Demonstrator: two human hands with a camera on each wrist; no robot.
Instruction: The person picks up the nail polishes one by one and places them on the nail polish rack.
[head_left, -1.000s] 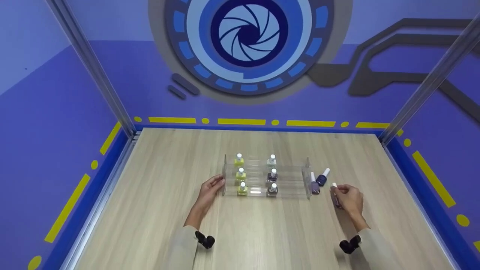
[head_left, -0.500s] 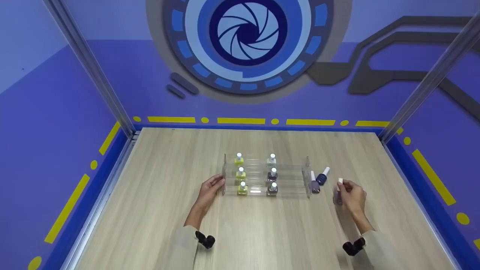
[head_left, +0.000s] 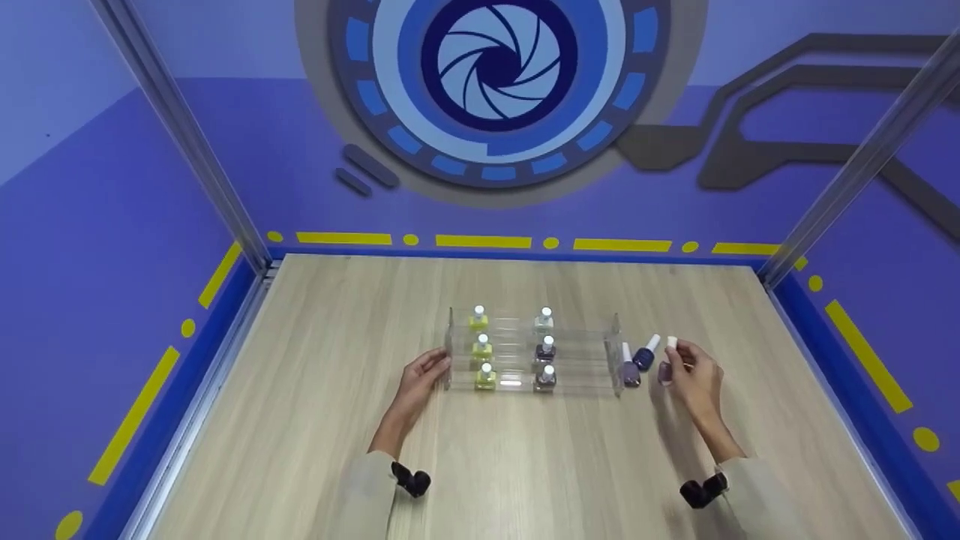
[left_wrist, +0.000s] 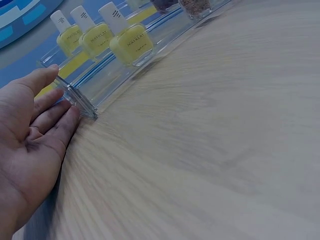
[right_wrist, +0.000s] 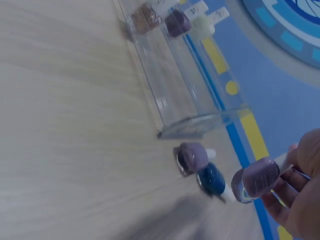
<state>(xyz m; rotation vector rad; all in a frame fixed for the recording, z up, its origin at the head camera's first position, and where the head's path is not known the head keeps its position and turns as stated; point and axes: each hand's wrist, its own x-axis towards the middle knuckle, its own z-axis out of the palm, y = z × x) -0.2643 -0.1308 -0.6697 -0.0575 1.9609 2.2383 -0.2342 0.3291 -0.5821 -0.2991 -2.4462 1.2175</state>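
My right hand pinches a mauve nail polish bottle by its white cap, above the table and right of the rack. A clear stepped display rack stands mid-table. My left hand touches its left end panel with nearly straight fingers, the thumb at the panel's upper edge in the left wrist view. Yellow polish bottles fill a column on the rack's left. Farther right stand a pale bottle, a dark purple one and a glittery brown one, one per tier.
Close to the rack's right end, a greyish mauve bottle and a dark blue bottle lie on the wooden table. Blue printed walls enclose the table's back and sides.
The right hand has raised the mauve bottle from near the tabletop and carried it farther back, then slightly left. My left hand stays at the rack's end; the rack has not moved.
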